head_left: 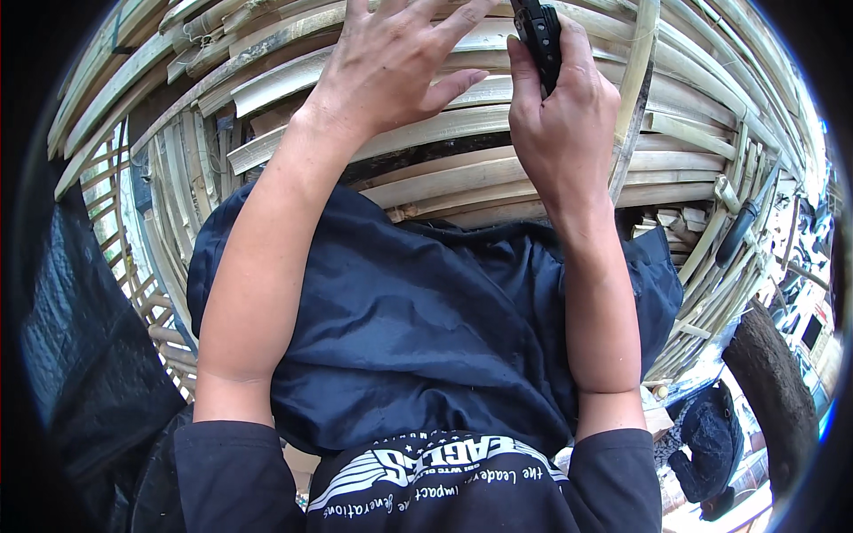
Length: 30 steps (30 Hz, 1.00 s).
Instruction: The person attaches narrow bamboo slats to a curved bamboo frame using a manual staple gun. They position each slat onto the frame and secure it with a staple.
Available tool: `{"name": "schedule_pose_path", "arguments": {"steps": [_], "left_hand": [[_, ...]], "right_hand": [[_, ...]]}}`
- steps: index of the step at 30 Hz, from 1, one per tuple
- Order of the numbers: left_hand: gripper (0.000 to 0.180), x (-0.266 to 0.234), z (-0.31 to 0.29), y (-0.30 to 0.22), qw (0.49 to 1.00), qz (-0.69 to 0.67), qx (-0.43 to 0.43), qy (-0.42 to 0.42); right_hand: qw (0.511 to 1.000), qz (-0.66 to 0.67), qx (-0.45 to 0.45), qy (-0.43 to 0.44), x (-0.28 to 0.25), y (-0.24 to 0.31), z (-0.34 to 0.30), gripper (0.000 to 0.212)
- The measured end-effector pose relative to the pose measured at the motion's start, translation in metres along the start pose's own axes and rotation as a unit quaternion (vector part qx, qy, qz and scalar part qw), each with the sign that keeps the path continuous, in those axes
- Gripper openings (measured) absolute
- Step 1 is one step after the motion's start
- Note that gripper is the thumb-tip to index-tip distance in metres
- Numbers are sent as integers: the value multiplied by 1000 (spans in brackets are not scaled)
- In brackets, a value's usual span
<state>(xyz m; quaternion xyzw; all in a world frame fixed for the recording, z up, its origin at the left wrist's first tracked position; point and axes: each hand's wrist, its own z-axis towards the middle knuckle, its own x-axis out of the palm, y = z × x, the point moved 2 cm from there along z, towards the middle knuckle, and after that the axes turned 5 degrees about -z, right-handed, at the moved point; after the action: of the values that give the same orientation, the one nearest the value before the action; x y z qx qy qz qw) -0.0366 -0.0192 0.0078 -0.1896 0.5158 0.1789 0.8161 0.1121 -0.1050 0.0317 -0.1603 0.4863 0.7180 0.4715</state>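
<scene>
My left hand is stretched out over pale split bamboo strips, its fingers spread and the thumb apart. The upper edge cuts off its fingertips, and I cannot tell whether they touch the bamboo. Beside it, my right hand is closed round a black tool handle with round metal studs. The handle points away from me. Its far end leaves the picture, so the kind of tool does not show. Below both hands, a dark blue cloth covers my lap.
A knife with a black handle rests among slats at the right. An upright bamboo pole crosses the strips by my right hand. Black plastic sheeting hangs at the left. A thick brown log and a dark bundle are lower right.
</scene>
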Motion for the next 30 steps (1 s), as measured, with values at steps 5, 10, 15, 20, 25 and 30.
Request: {"name": "schedule_pose_path", "arguments": {"steps": [5, 10, 15, 20, 25, 30], "left_hand": [[79, 17, 3, 0, 1000, -20, -11, 5], [84, 27, 5, 0, 999, 35, -9, -16], [79, 27, 4, 2, 999, -2, 2, -38], [75, 28, 4, 2, 999, 7, 1, -49], [72, 26, 4, 1, 998, -8, 11, -64], [67, 27, 5, 1, 998, -18, 3, -59]], "right_hand": [[999, -35, 29, 15, -1, 1, -3, 28], [999, 30, 15, -15, -1, -6, 0, 27], [999, 23, 46, 5, -4, -2, 1, 27], [999, 28, 21, 0, -5, -2, 2, 25], [997, 44, 65, -12, -10, 10, 2, 23], [997, -55, 37, 39, -14, 9, 2, 27]]}}
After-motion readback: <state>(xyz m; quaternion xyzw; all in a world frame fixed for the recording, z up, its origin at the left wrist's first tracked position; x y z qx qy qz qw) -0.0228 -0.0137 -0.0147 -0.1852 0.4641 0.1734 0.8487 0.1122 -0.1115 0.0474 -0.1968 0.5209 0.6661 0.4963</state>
